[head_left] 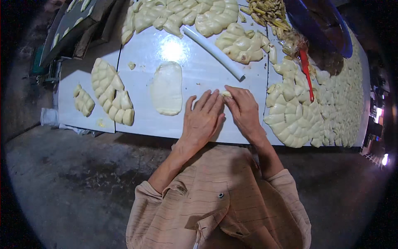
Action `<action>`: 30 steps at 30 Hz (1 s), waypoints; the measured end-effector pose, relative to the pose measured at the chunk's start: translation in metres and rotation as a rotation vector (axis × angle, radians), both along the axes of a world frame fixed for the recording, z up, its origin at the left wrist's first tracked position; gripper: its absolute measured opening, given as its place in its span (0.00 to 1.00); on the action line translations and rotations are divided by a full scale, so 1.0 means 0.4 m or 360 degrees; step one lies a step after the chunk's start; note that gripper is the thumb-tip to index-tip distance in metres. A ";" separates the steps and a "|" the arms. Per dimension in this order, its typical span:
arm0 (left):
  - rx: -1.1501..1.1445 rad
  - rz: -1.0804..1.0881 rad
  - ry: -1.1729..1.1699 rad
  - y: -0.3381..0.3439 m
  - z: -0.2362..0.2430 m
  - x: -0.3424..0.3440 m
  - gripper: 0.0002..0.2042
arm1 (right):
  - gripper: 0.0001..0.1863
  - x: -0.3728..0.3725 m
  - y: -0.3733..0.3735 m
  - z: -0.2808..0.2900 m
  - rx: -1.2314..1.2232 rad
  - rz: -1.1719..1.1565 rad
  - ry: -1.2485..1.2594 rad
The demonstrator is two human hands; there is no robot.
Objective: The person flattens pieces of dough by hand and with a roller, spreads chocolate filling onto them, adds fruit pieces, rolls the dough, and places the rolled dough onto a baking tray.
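A small pale piece of dough (226, 93) shows between the thumb and fingers of my right hand (245, 111), which is closed on it just above the table. Beside it, my left hand (202, 118) is open, its fingers stretched out flat and low over the white table; whatever lies under the palm is hidden. To the left lies a flattened oblong sheet of dough (166, 88). Beyond my hands a white rolling rod (213, 52) rests at a slant, its far end by a cluster of dough pieces (217, 16).
More portioned dough (108, 89) lies on the left, and a broad spread of pieces (323, 110) covers the right. A red-handled tool (306, 74) lies near yellowish strips (265, 12) and a dark blue basin (323, 25). Trays (74, 29) stand at the far left.
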State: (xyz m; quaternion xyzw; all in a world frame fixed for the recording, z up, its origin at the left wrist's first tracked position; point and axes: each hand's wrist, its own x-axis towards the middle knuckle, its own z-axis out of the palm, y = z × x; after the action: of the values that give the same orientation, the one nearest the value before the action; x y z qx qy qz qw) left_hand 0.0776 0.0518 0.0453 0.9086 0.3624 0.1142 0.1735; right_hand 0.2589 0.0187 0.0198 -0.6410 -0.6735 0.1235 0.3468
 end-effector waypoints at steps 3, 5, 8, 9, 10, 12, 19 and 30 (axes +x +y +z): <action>-0.0002 0.0200 -0.0115 -0.013 0.041 -0.019 0.24 | 0.18 0.004 0.006 0.003 -0.0507 -0.0054 0.1121; -0.0010 0.0223 -0.0188 -0.023 0.043 -0.039 0.24 | 0.16 -0.005 0.016 0.018 -0.0721 -0.0068 0.1162; -0.0004 0.0222 -0.0270 -0.025 0.027 -0.053 0.27 | 0.16 -0.026 0.015 0.025 -0.0805 -0.0074 0.0790; 0.0008 0.0180 -0.0206 -0.028 0.016 -0.055 0.27 | 0.18 -0.035 0.015 0.022 -0.0652 -0.0047 0.0397; 0.0016 0.0138 -0.0144 -0.030 0.007 -0.056 0.28 | 0.19 -0.041 0.014 0.021 -0.0491 -0.0020 0.0007; -0.0019 0.0120 -0.0062 -0.030 -0.010 -0.043 0.27 | 0.24 -0.030 0.007 0.030 -0.0546 -0.0029 -0.0095; -0.0129 0.0071 0.0370 -0.043 -0.063 -0.045 0.39 | 0.48 -0.040 -0.061 -0.024 -0.0443 0.0426 -0.0512; -0.0022 -0.0025 0.0171 -0.061 -0.053 -0.054 0.40 | 0.33 0.054 0.011 0.046 -0.0050 0.0084 -0.0224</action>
State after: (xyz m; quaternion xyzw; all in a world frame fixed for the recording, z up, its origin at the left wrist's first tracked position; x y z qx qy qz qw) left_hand 0.0559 0.0275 0.0242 0.9150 0.3647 0.0614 0.1610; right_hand 0.2803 0.0233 0.0382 -0.6353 -0.7110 0.0978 0.2852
